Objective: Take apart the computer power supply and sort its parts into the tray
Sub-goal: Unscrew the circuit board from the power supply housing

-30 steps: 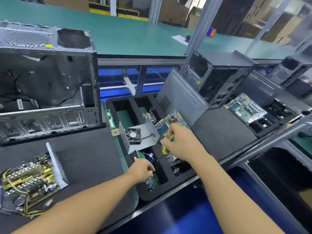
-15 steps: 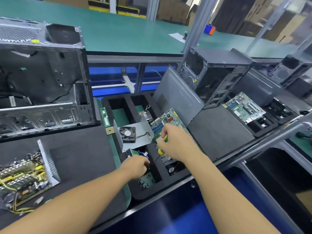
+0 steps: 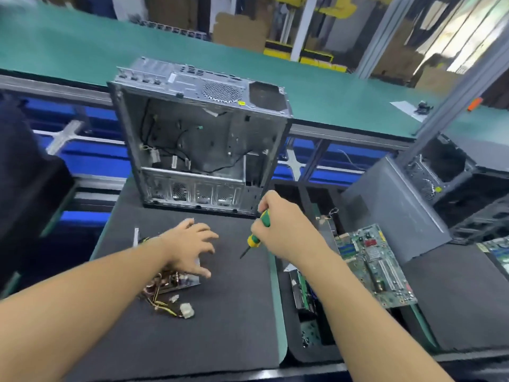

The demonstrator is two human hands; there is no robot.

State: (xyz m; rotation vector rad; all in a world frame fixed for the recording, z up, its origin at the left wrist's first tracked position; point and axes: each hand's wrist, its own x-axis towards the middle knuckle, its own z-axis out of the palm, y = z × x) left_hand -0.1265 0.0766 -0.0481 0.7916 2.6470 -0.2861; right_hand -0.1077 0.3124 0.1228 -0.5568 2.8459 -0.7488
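Head view: the power supply (image 3: 176, 282) lies on the black mat (image 3: 225, 326) in front of the gutted computer case (image 3: 198, 139), well left of the tray (image 3: 292, 351). The left hand (image 3: 190, 246) hovers over it with fingers spread and the thumb low by its metal edge; I cannot tell whether anything is touching. The right hand (image 3: 286, 227) has its fingers wrapped round the screwdriver (image 3: 259, 232), tip angled down toward the mat.

I judge the unit to be stiff and fairly heavy at its sheet-metal shell, with sharp edges, while the exposed board inside looks fragile. I would grip it by the metal sides and keep my fingers off the components. The wire bundle (image 3: 162, 301) trailing to the white connector (image 3: 187, 310) is limp and likely to snag, so I would not lift by it. The mat should stop the shell sliding while I work the screws.
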